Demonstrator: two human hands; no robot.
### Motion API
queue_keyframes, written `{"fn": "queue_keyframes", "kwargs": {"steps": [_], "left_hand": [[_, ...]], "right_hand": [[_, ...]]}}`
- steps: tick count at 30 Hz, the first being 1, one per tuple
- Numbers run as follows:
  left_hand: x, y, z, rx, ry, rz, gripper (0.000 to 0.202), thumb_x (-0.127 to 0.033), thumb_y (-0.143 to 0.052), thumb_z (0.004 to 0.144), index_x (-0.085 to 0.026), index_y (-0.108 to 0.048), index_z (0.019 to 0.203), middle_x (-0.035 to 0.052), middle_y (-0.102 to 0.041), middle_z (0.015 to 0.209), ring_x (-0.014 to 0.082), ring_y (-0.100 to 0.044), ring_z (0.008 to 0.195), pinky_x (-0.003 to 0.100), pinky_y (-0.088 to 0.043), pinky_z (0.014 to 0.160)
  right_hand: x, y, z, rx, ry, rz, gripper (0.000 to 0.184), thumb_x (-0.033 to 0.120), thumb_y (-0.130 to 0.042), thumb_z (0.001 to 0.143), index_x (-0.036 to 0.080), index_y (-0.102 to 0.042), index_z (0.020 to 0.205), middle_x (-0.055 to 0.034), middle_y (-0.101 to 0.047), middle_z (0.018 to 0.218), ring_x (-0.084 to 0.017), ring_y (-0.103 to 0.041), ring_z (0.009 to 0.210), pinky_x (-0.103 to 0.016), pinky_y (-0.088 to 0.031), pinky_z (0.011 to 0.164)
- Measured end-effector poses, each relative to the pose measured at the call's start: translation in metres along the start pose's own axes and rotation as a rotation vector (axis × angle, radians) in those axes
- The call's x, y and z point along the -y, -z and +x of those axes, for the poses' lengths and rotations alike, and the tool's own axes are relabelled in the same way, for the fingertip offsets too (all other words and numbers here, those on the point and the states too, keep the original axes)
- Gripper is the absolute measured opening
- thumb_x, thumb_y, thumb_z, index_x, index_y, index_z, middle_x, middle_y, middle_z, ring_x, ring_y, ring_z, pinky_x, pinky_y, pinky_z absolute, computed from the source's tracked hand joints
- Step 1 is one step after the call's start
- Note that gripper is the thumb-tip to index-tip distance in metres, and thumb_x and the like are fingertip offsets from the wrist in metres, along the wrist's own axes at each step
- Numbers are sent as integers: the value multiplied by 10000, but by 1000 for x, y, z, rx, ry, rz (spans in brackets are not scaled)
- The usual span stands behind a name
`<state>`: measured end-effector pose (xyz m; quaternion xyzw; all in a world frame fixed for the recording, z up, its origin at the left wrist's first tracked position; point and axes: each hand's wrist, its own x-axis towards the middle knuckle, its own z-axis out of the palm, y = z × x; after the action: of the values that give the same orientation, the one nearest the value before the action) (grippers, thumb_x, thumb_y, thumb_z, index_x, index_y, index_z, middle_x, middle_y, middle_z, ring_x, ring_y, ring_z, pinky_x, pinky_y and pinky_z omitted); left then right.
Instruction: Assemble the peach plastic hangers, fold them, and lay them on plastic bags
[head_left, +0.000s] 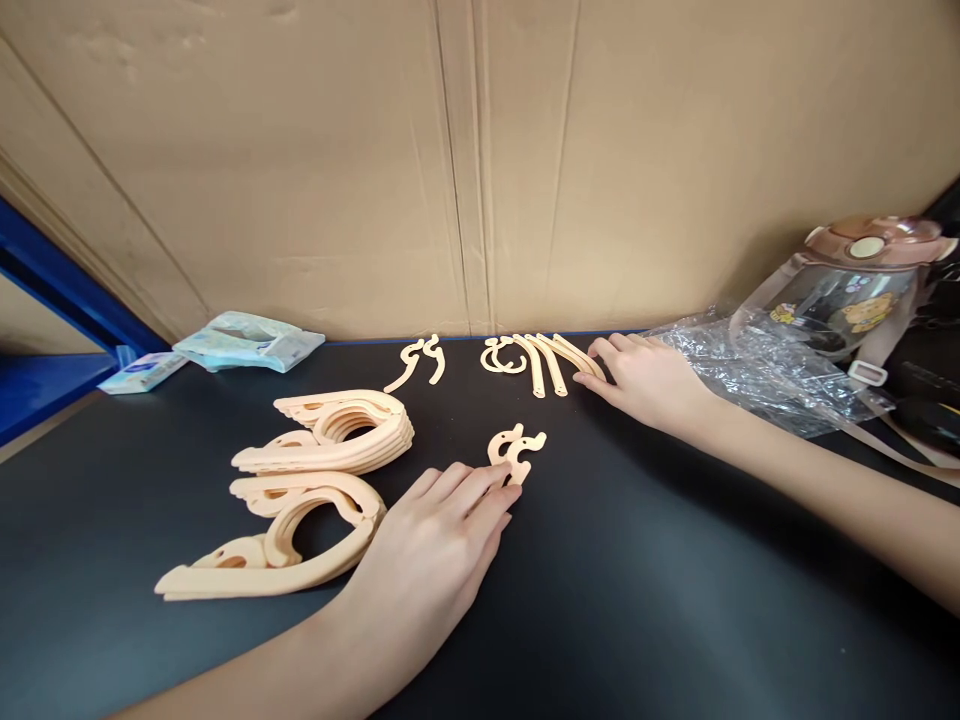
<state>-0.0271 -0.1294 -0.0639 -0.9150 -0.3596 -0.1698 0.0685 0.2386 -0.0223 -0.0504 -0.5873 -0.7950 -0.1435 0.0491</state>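
Beige folding-hanger parts lie on the black tabletop. My left hand (435, 530) reaches in from the lower left, its closed fingertips on a pair of hanger hooks (517, 448); part of the hooks is hidden under the fingers. At the back, my right hand (649, 375) pinches the end of the rightmost hanger arm (574, 352) between thumb and fingers. Beside it lie two more hanger arms (551, 365) and some curved hooks (501, 357). Farther left are two small curved hanger pieces (418, 360). Next to my left hand are stacked folded hangers (330, 500).
A teal tissue pack (244, 342) and a smaller packet (142, 372) sit at the back left. Crumpled clear plastic (757, 365) and a strapped water bottle (855, 290) occupy the right side. A cardboard wall (337, 180) rises behind the table, with a blue frame (67, 290) at left.
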Motion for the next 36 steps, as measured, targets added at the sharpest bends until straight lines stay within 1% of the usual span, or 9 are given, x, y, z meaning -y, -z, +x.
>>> {"fn": "queue_keyframes", "kwargs": {"steps": [3, 9, 13, 17, 20, 23, 27, 32, 36], "left_hand": [[1, 1, 0, 15, 7, -26, 313, -36, -438, 942, -126, -659, 1143, 73, -713, 1132, 234, -649, 862, 390, -546, 730], [2, 1, 1, 14, 46, -118, 323, -10, -450, 928, -135, -648, 1152, 57, -707, 1165, 230, -636, 908, 389, -554, 777], [3, -1, 0, -4, 67, -205, 337, -9, -439, 935, -158, -631, 1169, 36, -694, 1198, 218, -622, 963, 375, -548, 814], [4, -1, -1, 13, 109, -271, 361, -16, -417, 943, -189, -615, 1189, 23, -683, 1213, 211, -607, 1004, 377, -527, 856], [5, -2, -2, 29, 122, -336, 394, -8, -391, 943, -225, -598, 1199, 10, -668, 1235, 200, -592, 1048, 372, -498, 876], [4, -3, -3, 37, 108, -424, 449, 14, -364, 939, -279, -586, 1197, -22, -658, 1242, 175, -581, 1063, 351, -463, 881], [1, -2, -3, 67, 79, -489, 498, 43, -366, 923, -312, -582, 1197, -54, -656, 1238, 148, -571, 1067, 324, -424, 899], [-2, 0, -1, 18, 50, -480, 307, -70, -525, 948, -288, -605, 1149, -65, -690, 1159, 137, -590, 1024, 297, -413, 897], [-1, 0, 1, 10, 24, -453, 268, -56, -521, 954, -261, -609, 1103, -59, -705, 1077, 131, -602, 956, 288, -422, 861]], "right_hand": [[4, -4, 14, 71, -70, -5, 346, 449, -406, 972, 138, -554, 1013, -157, -709, 909, -308, -669, 830, -364, -414, 679], [4, 1, 21, 207, -135, 28, 185, 279, -413, 925, 167, -500, 1044, -81, -722, 800, -258, -678, 736, -316, -365, 575], [7, 16, -1, 258, -149, -13, 178, 277, -440, 886, 170, -487, 1019, -61, -684, 676, -270, -663, 656, -317, -337, 548], [15, 32, -37, 302, -125, -54, 100, 243, -442, 859, 198, -464, 946, -18, -618, 573, -240, -607, 532, -308, -276, 501], [17, 38, -62, 328, -109, -75, 34, 229, -441, 847, 222, -438, 881, -2, -582, 547, -233, -589, 522, -305, -252, 489], [14, 37, -79, 283, -46, -56, 34, 239, -445, 837, 236, -411, 834, 6, -558, 554, -223, -569, 529, -306, -278, 505], [8, 32, -87, 137, 104, 147, 70, 227, -466, 829, 230, -426, 887, 5, -590, 658, -206, -585, 619, -317, -375, 608], [14, 34, -79, 91, 237, 303, 83, 239, -514, 884, 235, -434, 907, -9, -620, 793, -195, -591, 684, -316, -395, 643], [23, 34, -71, 48, 272, 318, 114, 216, -547, 877, 233, -439, 907, -13, -629, 808, -198, -602, 702, -307, -398, 634]]}}
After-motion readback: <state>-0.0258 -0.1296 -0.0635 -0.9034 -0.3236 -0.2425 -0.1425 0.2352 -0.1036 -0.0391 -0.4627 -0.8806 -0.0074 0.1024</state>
